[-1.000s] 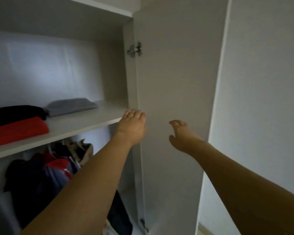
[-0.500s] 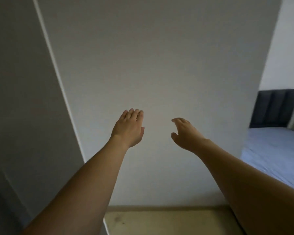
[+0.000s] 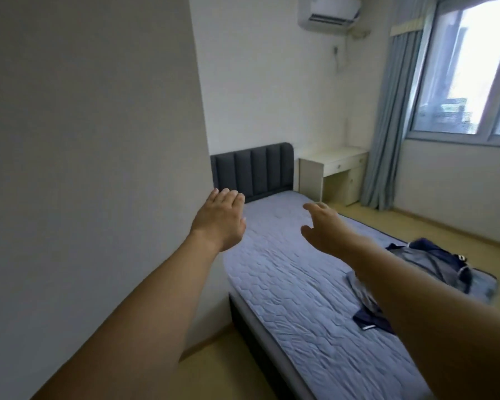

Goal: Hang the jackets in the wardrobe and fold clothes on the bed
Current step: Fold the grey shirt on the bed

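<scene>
A bed (image 3: 286, 284) with a blue-grey quilted cover runs from the dark padded headboard (image 3: 253, 171) toward me. A dark blue and grey garment (image 3: 433, 261) lies crumpled on its right side, partly hidden behind my right forearm, with another dark piece (image 3: 367, 313) showing below the arm. My left hand (image 3: 218, 219) is stretched forward in the air with straight fingers, holding nothing. My right hand (image 3: 325, 226) is also held out, fingers relaxed and empty. The wardrobe is out of view.
A plain grey-white panel or wall (image 3: 84, 168) fills the left half of the view. A white desk (image 3: 332, 171) stands beyond the headboard, beside blue curtains (image 3: 387, 125) and a window (image 3: 468, 67). Yellowish floor (image 3: 416, 226) lies right of the bed.
The view has swung right, away from the open wardrobe with its shelf and hanging clothes, past a blank panel, to the bed. Both hands stay outstretched and empty.
</scene>
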Demonstrator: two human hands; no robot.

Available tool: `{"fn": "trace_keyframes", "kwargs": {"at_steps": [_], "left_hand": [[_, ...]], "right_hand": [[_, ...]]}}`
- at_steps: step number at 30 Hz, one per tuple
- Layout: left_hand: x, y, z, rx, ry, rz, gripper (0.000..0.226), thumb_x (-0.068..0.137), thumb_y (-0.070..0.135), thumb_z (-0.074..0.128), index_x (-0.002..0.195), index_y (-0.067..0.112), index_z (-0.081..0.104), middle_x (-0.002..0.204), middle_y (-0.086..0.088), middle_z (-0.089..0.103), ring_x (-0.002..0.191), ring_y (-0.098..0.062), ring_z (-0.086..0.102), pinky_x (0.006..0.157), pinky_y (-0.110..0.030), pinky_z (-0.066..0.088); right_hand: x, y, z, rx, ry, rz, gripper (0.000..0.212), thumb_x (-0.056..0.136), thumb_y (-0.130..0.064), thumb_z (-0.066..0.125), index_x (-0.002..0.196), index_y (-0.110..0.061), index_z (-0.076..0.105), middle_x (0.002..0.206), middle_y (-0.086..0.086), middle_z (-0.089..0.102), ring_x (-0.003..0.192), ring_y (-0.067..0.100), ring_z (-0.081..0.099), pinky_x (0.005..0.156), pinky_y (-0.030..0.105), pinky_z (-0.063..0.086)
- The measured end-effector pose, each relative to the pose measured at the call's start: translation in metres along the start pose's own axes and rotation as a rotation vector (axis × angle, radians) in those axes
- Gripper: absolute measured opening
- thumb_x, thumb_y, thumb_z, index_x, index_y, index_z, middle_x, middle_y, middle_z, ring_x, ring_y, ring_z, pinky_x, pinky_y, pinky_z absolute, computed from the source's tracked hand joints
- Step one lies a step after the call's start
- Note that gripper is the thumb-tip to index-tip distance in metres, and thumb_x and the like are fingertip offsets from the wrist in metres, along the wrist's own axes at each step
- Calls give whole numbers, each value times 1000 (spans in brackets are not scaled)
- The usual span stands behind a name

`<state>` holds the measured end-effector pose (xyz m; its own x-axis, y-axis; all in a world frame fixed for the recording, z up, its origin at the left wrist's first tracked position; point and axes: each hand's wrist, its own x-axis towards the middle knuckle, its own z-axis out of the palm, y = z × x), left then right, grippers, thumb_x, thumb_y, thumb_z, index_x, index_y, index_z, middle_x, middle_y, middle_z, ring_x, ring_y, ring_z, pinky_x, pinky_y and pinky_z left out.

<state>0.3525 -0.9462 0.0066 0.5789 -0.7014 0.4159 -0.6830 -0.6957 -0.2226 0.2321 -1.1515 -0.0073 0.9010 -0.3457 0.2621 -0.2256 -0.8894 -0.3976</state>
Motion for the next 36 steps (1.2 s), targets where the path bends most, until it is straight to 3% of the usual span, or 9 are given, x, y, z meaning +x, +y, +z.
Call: {"fn": "trace_keyframes", "kwargs": {"at_steps": [7,13,22,26,31,36], "left_hand": [[126,151,38,-46,-26,141,63,99,38,36,152,8,20,158,-10,24,146,-25,18,121,-39,3],[227,238,106,-53,-114,132,62,100,37,33,152,8,19,158,-11,23,146,-26,18,121,-41,3],[405,308,183,-191,-205,-87,57,100,35,35,149,7,26,154,-12,31,142,-26,26,121,-43,8],[464,347,219,-229,-245,-88,57,100,34,35,150,8,24,156,-11,28,143,-25,25,121,-42,7],[515,390,296,-290,-388,-204,55,100,34,33,148,6,27,154,-12,32,139,-27,32,119,-42,14],[539,445,410,-342,-584,-352,50,100,32,36,142,5,36,148,-16,40,133,-31,41,112,-41,26]], "right_hand": [[9,161,-45,13,16,152,60,94,-19,51,149,-10,30,153,8,33,138,24,34,111,34,29],[61,299,-56,-29,-68,241,60,93,-18,48,149,-9,28,154,8,30,139,24,32,110,33,29],[214,450,-88,-72,-136,194,59,92,-19,47,148,-12,30,153,5,31,138,22,34,109,32,30],[265,518,-84,-75,-182,176,58,93,-20,47,148,-11,30,153,6,31,137,23,34,110,33,30],[333,615,-49,-61,-298,149,58,93,-20,46,148,-12,29,154,7,29,139,22,31,111,34,28],[404,729,22,-54,-474,120,58,95,-21,45,149,-13,26,155,7,26,136,26,35,101,35,37]]}}
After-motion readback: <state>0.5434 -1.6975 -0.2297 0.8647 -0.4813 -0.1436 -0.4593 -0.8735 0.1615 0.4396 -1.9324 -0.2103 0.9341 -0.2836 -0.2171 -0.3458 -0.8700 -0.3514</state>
